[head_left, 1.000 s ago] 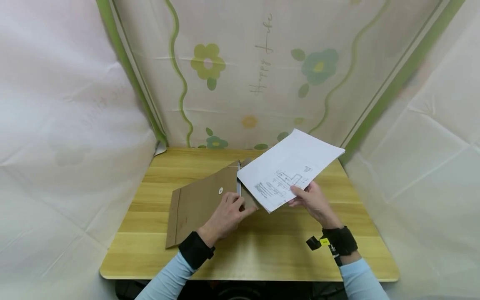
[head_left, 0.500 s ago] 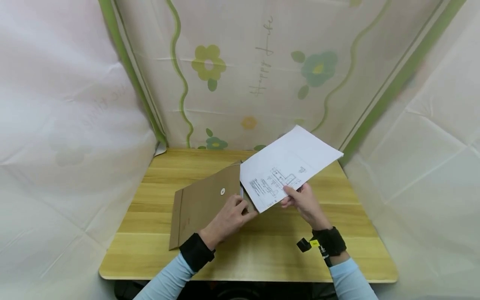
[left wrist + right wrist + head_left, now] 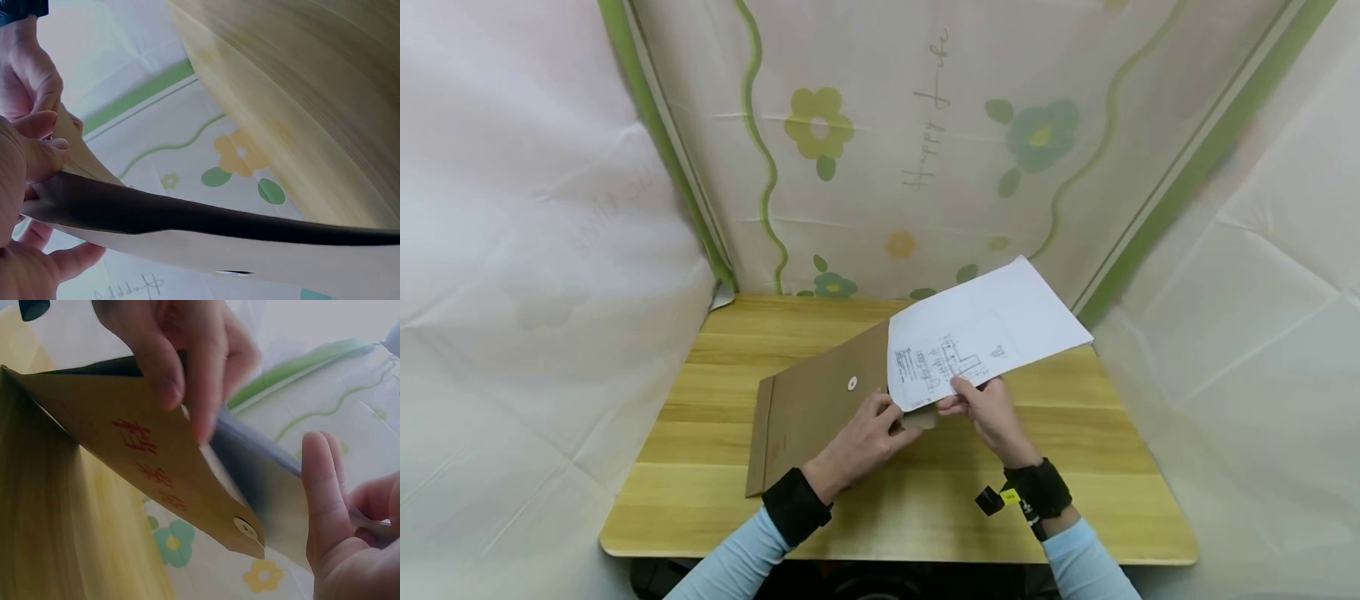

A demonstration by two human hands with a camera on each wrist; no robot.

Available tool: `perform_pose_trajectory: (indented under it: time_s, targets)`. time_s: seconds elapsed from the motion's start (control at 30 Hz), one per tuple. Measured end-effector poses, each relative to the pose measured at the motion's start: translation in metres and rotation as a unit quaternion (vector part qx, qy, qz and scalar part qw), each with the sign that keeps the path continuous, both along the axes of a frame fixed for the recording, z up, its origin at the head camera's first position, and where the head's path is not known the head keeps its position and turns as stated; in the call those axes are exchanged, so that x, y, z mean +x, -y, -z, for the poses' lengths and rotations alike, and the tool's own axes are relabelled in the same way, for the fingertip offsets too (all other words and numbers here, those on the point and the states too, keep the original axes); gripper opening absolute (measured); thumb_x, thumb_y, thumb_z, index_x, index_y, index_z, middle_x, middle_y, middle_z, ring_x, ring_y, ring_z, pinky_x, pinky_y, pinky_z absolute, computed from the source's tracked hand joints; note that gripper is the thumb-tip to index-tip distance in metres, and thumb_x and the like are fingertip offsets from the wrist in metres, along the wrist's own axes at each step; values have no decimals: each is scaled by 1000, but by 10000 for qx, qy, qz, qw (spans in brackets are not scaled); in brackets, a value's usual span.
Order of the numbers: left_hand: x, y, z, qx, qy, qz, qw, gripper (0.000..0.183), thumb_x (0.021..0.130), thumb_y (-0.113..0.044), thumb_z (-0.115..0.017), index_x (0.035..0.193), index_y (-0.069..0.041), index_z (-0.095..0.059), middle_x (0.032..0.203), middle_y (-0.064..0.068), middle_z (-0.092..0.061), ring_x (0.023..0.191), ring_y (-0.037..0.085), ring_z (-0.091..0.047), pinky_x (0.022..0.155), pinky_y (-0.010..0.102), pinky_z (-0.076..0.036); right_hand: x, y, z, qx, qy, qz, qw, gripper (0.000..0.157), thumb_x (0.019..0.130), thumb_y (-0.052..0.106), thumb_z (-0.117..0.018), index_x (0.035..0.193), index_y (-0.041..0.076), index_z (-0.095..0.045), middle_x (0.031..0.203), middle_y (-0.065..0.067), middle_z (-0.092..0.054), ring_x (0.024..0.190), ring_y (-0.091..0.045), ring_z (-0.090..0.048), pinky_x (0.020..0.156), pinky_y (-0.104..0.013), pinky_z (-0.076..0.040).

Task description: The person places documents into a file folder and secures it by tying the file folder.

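Pinching one brown envelope by its open end with the left hand; holding one white paper sheaf (impossible to count by the sheet) between thumb and fingers of the right hand, right at that end, above one wooden table.

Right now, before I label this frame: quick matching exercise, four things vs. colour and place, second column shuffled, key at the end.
Things
1. Printed paper
2. Envelope
3. Left wristband
4. Table

Colour and place
A. Black, round a wrist, next to a pale blue sleeve
B. Wood-grained, beneath the hands
C. White, pinched by the right hand
D. Brown, left hand at its open end

Pairs: 1-C, 2-D, 3-A, 4-B
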State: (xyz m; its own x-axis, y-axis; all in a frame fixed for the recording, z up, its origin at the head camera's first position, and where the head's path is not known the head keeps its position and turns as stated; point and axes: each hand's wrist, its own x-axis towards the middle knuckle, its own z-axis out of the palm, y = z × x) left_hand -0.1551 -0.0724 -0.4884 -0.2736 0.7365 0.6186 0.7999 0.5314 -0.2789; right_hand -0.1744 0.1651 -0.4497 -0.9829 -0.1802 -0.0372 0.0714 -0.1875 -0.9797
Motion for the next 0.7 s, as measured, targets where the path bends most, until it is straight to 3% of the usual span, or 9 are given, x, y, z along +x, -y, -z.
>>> perform_pose_trajectory:
  time_s: [0.2,0.33,0.43,0.57,0.7]
  targets:
    - [1,0,0,18,-71,-8,10000,28,92,-8,-56,109,-24,-72,92,1,-59,94,24,-52,96,47,-47,2,6,3,-31,-113,33,9999,47,101,4,-48,146,4,-37,124,-25,-62,69,-15,-72,72,-34,-60]
    - [1,1,2,28,-66,20,10000,26,92,-8,-58,108,-24,-72,90,1,-58,93,23,-51,95,46,-46,2,7,4,-62,-229,-89,9997,48,101,3,-48,147,5,-36,119,-17,-66,68,-15,-71,68,-32,-60]
    - [2,2,3,48,-22,57,10000,26,92,-8,-61,109,-23,-72,89,1,-56,92,23,-49,94,46,-45,5,9,5,43,-210,-379,9991,49,100,6,-51,147,4,-37,99,-8,-72,63,-13,-69,57,-26,-57]
    - [2,2,3,93,11,122,9999,26,91,-9,-62,111,-22,-73,91,2,-56,92,23,-49,95,47,-44,6,9,7,256,-280,-740,9965,46,99,9,-55,141,-4,-42,73,-1,-70,55,-9,-62,45,-20,-45]
    - [4,2,4,92,-51,137,9999,28,92,-8,-59,111,-23,-73,91,2,-57,92,23,-50,95,49,-46,3,4,8,277,-590,-936,9935,47,99,3,-52,143,-6,-38,85,-5,-73,57,-8,-64,44,-19,-45]
